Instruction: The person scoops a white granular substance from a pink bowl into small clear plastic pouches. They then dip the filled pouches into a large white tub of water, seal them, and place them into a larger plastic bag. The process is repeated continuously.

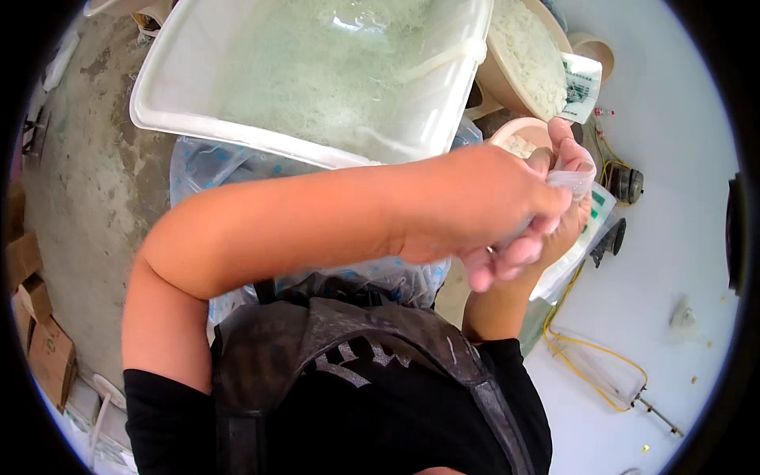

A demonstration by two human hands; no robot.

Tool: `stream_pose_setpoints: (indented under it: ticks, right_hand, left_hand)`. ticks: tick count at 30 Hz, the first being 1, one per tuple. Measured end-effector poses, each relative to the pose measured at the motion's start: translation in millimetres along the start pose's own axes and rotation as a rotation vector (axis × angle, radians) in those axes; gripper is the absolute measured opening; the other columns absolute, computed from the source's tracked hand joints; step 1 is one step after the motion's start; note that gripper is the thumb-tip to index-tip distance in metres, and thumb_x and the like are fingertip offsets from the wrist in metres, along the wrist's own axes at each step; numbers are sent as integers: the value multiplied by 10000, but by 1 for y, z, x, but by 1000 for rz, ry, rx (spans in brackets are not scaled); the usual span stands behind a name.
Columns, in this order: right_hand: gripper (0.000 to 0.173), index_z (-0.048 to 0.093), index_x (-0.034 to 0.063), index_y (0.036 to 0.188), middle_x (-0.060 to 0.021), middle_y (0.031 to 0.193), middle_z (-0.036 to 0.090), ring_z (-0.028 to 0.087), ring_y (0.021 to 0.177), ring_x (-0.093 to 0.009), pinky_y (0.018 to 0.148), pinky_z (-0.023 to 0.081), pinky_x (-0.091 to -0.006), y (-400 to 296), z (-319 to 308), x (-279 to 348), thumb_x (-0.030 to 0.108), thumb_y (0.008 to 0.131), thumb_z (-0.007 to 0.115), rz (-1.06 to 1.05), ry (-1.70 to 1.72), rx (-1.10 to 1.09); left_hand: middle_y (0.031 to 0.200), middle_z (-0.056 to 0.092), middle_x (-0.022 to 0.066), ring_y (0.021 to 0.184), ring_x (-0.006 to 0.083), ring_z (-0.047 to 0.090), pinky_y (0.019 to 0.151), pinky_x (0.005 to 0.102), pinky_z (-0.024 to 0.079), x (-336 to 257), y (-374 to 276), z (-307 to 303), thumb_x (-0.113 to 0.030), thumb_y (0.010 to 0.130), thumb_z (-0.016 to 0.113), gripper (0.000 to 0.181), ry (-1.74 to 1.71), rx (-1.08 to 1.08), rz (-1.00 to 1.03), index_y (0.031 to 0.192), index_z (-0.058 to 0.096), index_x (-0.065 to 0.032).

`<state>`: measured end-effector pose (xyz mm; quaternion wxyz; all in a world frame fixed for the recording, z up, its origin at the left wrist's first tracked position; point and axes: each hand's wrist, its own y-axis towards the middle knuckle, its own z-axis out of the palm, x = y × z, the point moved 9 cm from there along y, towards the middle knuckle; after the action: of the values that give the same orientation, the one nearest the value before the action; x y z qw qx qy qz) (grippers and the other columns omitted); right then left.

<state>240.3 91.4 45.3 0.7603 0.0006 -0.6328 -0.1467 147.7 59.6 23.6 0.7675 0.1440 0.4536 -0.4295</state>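
My left hand [510, 217] reaches across to the right and pinches a wet, translucent strip [573, 180] between thumb and fingers. The strip loops over the fingers of my right hand [571, 155], which is just beyond, palm turned up and partly hidden by the left. What the strip is made of cannot be told. In front of me stands a large white plastic tub [249, 139] of cloudy water with a mass of fine, pale strands [332, 83] in it. A pinkish basin [504, 89] heaped with whitish strips is beside its right wall.
A smaller pink bowl [522, 126] with pale pieces sits behind my hands. Printed plastic bags [582, 89] lie at the right. Yellow tubing [605, 344] runs along the wall. Cardboard boxes [52, 356] stand at the far left. Clear plastic sheeting [202, 163] hangs below the tub.
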Motion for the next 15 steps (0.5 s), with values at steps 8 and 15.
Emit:
stream_pose_setpoints:
  ticks: [8,15]
  right_hand:
    - [141,594,-81,730,-174,915,650,589,738,-298,678,475,-324,-29,58,46,42,691,651,-625,-1040,715]
    - [96,586,-62,810,-137,852,610,547,739,-180,635,460,-318,-23,20,47,1,753,542,-372,-388,161]
  left_hand:
    - [585,560,119,543,282,567,493,357,458,-55,-36,-1,-93,684,588,98,1369,-266,536,615,596,-24]
    - [727,595,85,730,217,602,598,307,492,-53,-30,-28,-94,810,533,124,76,-152,714,811,636,-27]
